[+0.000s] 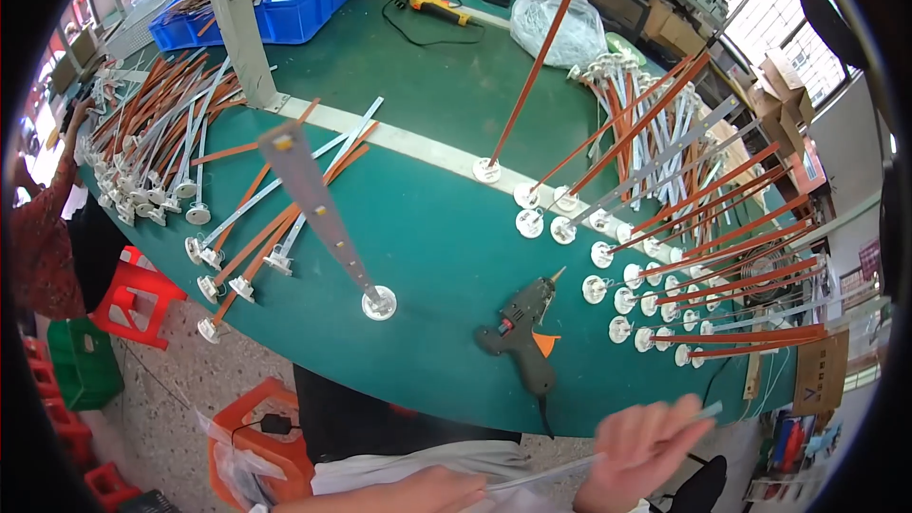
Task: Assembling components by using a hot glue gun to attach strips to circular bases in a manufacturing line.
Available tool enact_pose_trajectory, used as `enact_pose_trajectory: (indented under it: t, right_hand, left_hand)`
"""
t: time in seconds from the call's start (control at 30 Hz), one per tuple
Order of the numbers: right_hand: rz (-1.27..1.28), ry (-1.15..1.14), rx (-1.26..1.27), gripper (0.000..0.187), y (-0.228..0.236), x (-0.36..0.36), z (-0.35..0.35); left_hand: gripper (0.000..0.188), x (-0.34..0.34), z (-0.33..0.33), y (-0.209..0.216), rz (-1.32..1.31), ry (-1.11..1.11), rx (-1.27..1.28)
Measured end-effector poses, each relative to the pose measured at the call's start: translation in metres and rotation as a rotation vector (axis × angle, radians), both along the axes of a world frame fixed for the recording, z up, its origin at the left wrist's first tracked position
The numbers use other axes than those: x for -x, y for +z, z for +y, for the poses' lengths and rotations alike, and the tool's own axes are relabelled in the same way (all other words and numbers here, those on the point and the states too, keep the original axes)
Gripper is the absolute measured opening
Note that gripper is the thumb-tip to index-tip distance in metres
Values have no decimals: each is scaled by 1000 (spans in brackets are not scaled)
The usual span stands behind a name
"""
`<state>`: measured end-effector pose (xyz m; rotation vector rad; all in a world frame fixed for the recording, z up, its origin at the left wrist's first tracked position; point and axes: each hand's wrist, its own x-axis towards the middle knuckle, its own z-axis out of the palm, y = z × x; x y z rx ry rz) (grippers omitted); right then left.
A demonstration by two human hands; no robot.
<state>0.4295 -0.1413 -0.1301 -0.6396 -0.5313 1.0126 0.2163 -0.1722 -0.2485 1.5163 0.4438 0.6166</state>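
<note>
My right hand (636, 451), near the front right of the table edge, is closed round a long translucent glue stick (560, 469), whose tip pokes out past the fingers. At the lower edge of the view, my left hand (442, 489) is closed on the stick's other end; its fingers are partly hidden. Just beyond the hands, a dark grey glue gun (524, 342) with an orange trigger lies on the green table (446, 256). Left of it stands a metal strip (323, 199) with small yellow chips, upright on a round white base (379, 303).
Several brown and silver strips on white bases (622, 301) stand at the right. Loose strips (157, 123) pile up at the left, near a blue bin (309, 0). A yellow glue gun (439, 7) and a plastic bag (559, 27) lie at the back. A person (47, 237) sits far left.
</note>
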Motion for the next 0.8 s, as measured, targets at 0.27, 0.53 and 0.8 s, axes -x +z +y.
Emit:
enact_pose_trajectory:
  t: [0.27,0.53,0.8]
  right_hand:
    - [-565,277,94,14,-76,22,-11]
    - [-1542,460,-205,21,-58,35,9]
    - [-1861,-75,474,51,-57,4,51]
  left_hand:
    - [31,14,33,16,210,137,-266]
    - [21,7,50,38,-184,630,-281]
    - [31,37,34,33,-157,662,353]
